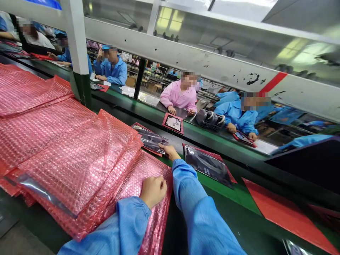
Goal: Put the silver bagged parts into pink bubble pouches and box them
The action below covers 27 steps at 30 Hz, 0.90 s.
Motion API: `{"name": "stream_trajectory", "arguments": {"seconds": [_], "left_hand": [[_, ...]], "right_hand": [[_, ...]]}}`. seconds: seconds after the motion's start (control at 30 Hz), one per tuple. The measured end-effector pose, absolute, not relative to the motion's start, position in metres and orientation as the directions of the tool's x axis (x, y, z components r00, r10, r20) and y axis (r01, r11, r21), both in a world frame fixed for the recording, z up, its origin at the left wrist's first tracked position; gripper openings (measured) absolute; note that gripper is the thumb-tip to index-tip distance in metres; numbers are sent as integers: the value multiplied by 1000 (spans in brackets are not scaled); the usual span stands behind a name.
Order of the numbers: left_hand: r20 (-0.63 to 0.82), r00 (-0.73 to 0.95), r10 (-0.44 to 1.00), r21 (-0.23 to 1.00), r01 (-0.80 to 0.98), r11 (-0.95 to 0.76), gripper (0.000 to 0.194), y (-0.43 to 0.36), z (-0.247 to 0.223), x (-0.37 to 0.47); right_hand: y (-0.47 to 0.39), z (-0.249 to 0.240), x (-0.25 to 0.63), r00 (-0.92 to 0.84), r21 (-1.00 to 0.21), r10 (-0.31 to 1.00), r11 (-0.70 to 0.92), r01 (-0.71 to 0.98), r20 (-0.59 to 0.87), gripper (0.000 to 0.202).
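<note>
My right hand (169,150) reaches across the belt to a dark flat screen panel (150,139) in glossy clear film. Its fingers grip the panel's near right corner; the underside of that grip is hidden. The panel lies on a red sheet. Nearer to me, my left hand (154,191) is curled into a loose fist, resting on a pink bubble-wrap bag (132,173). Nothing shows in its fingers. Just left of it, overlapping pink bubble-wrap bags (71,152) are stacked, and a dark edge shows through the front one.
Another film-covered panel (207,164) lies on the green and black conveyor (225,203) to the right, followed by a red sheet (289,212). A white post (75,39) rises at left. Co-workers sit opposite, one in a pink jacket (179,95) by a framed part (173,123).
</note>
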State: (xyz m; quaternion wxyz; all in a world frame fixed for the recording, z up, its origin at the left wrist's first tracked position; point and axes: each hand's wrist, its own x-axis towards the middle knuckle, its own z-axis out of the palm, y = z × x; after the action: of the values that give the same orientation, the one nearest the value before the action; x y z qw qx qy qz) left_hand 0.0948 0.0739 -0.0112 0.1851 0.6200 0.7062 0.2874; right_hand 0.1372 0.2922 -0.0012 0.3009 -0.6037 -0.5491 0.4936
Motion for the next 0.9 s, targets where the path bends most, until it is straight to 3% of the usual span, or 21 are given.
{"name": "stream_trajectory", "arguments": {"seconds": [0.17,0.23,0.3,0.33,0.4,0.47,0.53,0.7,0.9], "left_hand": [[171,-208,963,774,633,0,31,75,-17,92],[168,-267,949,902,429,-39,30,78,-18,88],[56,-315,947,997,65,-37,28,82,-17,83],[-19,-305,952,988,-150,-28,31,84,-15,81],[-148,-228,962,856,-517,9,37,87,-8,76],[-239,-139,961,716,-694,77,39,88,-1,73],[-300,-101,949,695,-705,144,38,87,4,71],[-313,-58,948,884,-383,268,25,83,6,80],[-258,-97,961,954,-181,238,28,87,13,104]], "right_hand": [[262,21,165,-29,-966,973,-223,132,-229,27],[232,31,193,-18,-979,979,-202,31,-202,31],[189,36,227,-12,-981,983,-186,-50,-186,39],[164,35,244,-6,-979,983,-185,-83,-186,43],[110,28,278,0,-975,982,-189,-113,-190,51],[56,14,308,-37,-979,980,-199,-52,-197,59],[9,-3,331,-94,-976,973,-206,73,-213,64],[-67,-26,354,-75,-927,957,-248,280,-279,71],[-102,-20,379,162,-909,901,-414,54,-402,70]]}}
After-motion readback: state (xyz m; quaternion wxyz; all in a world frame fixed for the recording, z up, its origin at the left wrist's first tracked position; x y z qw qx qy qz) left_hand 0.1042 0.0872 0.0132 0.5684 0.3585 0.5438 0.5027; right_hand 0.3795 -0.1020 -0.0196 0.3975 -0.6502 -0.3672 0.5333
